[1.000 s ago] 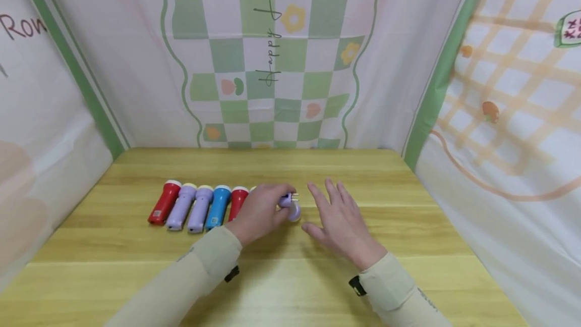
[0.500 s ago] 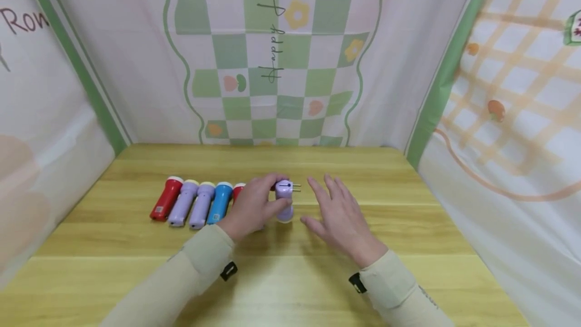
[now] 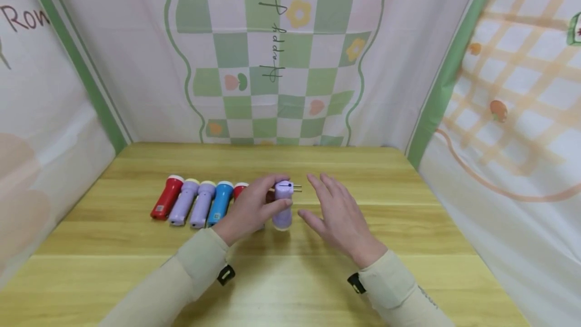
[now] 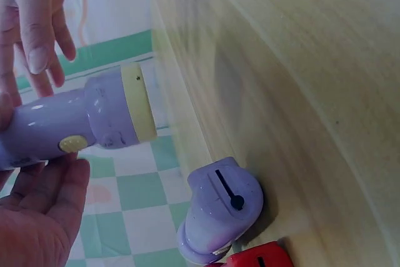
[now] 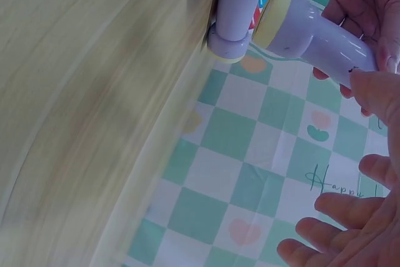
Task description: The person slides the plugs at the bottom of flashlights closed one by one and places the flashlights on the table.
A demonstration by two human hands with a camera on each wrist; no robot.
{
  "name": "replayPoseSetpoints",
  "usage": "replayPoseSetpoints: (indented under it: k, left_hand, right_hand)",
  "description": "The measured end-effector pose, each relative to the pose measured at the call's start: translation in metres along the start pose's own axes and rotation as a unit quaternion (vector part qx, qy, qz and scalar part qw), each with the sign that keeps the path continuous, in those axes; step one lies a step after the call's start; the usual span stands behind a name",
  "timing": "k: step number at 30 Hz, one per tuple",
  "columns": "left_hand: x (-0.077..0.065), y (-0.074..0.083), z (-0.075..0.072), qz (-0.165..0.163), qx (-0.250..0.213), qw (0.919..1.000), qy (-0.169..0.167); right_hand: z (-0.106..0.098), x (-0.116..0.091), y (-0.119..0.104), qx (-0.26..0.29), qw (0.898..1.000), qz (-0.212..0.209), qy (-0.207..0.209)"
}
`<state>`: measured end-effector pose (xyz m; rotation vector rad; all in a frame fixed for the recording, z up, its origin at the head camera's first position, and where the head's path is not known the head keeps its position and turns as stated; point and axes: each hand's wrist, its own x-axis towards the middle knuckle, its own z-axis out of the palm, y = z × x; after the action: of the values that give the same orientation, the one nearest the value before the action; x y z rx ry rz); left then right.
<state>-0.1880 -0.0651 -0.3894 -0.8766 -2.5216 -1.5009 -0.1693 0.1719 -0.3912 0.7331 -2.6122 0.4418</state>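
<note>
In the head view, my left hand (image 3: 249, 208) grips a purple flashlight (image 3: 283, 216) between thumb and fingers. Two metal plug prongs (image 3: 297, 186) stick out of its upper end toward the right. Its pale yellow lens rim (image 4: 139, 101) points down, lifted off the table in the left wrist view. To the right, my right hand (image 3: 338, 216) hovers with spread, relaxed fingers, thumb close to the flashlight but apart from it in the head view. Another purple flashlight (image 4: 222, 207), mostly hidden behind my left hand in the head view, lies on the table.
A row of flashlights lies on the wooden table (image 3: 281, 291) at left: red (image 3: 167, 198), purple (image 3: 184, 203), purple (image 3: 202, 206), blue (image 3: 220, 205) and a partly covered red one (image 3: 240, 189). A checkered cloth curtain (image 3: 272, 64) hangs behind the table, with printed cloths on both sides.
The held flashlight has swung from a tilt to nearly upright, its lens end coming toward me and slightly left. My left hand has turned with it; the right hand has barely moved.
</note>
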Motion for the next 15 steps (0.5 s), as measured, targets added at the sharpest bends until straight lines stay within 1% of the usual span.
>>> replayPoseSetpoints:
  k: [8, 15]
  left_hand:
    - [-0.0035, 0.0028, 0.0002, -0.027, -0.028, 0.9992, -0.011]
    - [-0.0071, 0.0026, -0.0001, -0.038, -0.019, 0.9991, -0.002]
  right_hand:
    - [0.0003, 0.0009, -0.0026, 0.008, 0.999, -0.040, 0.035]
    - [-0.0003, 0.0013, -0.0049, 0.020, 0.996, -0.060, 0.060]
